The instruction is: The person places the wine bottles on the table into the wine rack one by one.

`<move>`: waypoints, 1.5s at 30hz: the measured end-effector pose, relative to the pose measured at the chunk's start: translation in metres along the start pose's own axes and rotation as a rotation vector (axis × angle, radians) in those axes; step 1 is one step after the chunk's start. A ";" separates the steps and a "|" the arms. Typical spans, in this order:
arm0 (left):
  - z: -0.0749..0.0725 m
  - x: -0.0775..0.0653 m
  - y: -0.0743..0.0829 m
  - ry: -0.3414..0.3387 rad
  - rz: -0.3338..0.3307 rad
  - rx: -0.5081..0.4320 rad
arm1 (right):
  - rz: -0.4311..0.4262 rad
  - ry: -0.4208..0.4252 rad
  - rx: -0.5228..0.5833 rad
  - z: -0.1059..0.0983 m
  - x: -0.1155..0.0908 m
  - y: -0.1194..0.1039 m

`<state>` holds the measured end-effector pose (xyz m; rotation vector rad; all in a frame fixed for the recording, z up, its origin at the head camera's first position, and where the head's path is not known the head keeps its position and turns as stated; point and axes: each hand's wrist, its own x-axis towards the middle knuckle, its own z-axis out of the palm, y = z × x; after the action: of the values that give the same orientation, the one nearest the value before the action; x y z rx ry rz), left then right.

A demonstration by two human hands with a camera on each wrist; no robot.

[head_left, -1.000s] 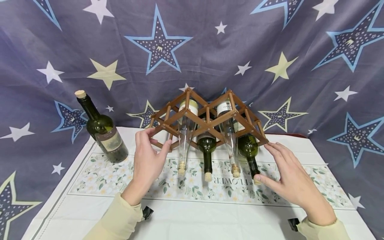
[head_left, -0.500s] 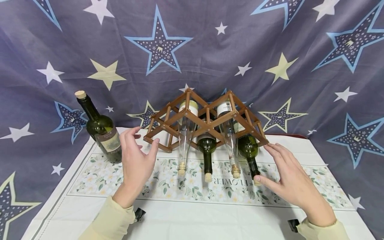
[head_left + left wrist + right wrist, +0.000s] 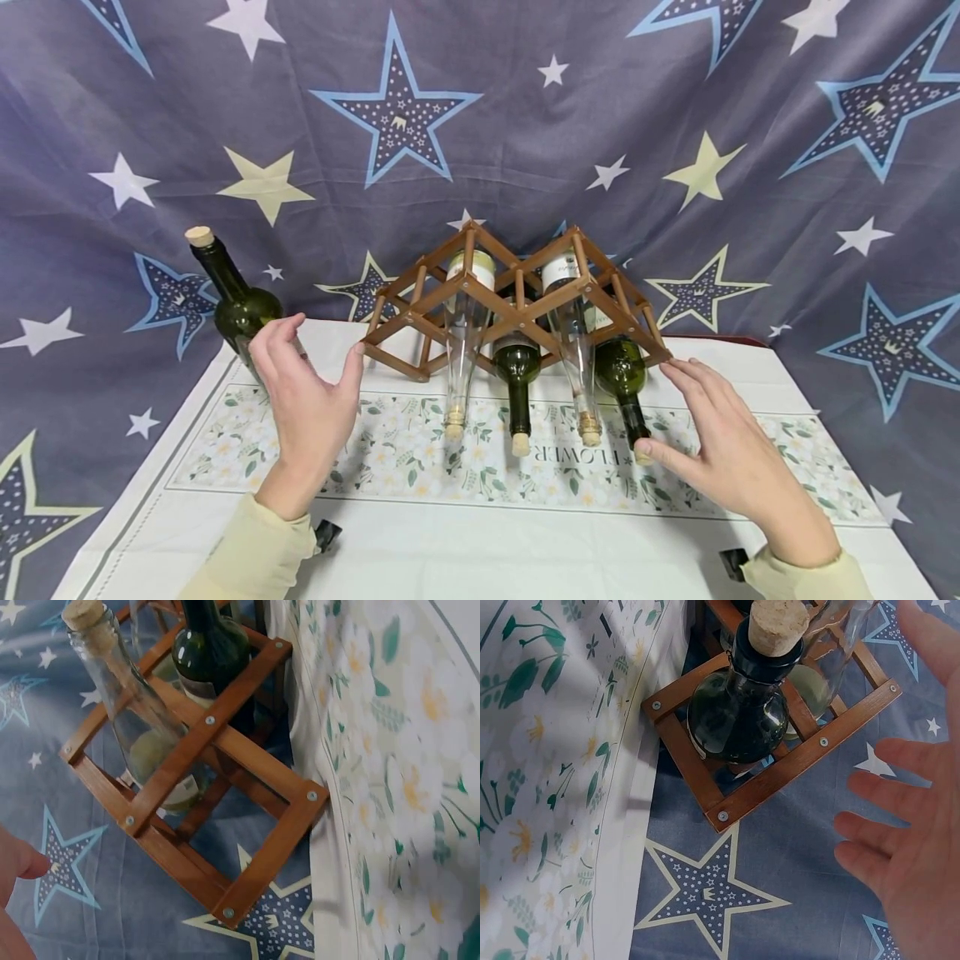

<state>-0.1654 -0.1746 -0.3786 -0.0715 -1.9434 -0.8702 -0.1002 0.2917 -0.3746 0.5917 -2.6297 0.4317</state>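
Observation:
My left hand [image 3: 311, 408], fingers apart and holding nothing, overlaps the lower part of a corked green wine bottle [image 3: 242, 310] that stands upright at the table's left. A folding wooden wine rack [image 3: 521, 313] sits at the table's back. In it lie two clear bottles [image 3: 463, 333] and two green ones, corked necks toward me; one green bottle [image 3: 621, 367] fills the right end. The rack's left end section, seen in the left wrist view, holds no bottle [image 3: 262, 855]. My right hand [image 3: 727, 442] spreads beside the rack's right corner, thumb near that green bottle's cork [image 3: 778, 627].
A white tablecloth [image 3: 495, 550] with a floral printed band [image 3: 420, 475] covers the table. Behind it hangs a grey-blue star-patterned curtain [image 3: 510, 142], close to the rack's back.
My left hand has let go of the rack's left end and moved left to the standing green bottle. My right hand and the rack have stayed in place.

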 end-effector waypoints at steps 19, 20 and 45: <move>-0.014 0.014 -0.043 0.173 -0.004 0.161 | -0.002 0.000 0.003 0.001 -0.001 0.001; -0.014 0.015 -0.045 0.177 -0.006 0.165 | -0.002 -0.002 0.002 0.001 -0.001 0.001; -0.017 0.021 -0.086 0.004 -0.326 0.086 | -0.005 -0.009 -0.004 0.001 0.000 -0.002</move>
<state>-0.1975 -0.2554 -0.4040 0.3059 -2.0181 -0.9933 -0.0998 0.2893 -0.3753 0.6003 -2.6366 0.4230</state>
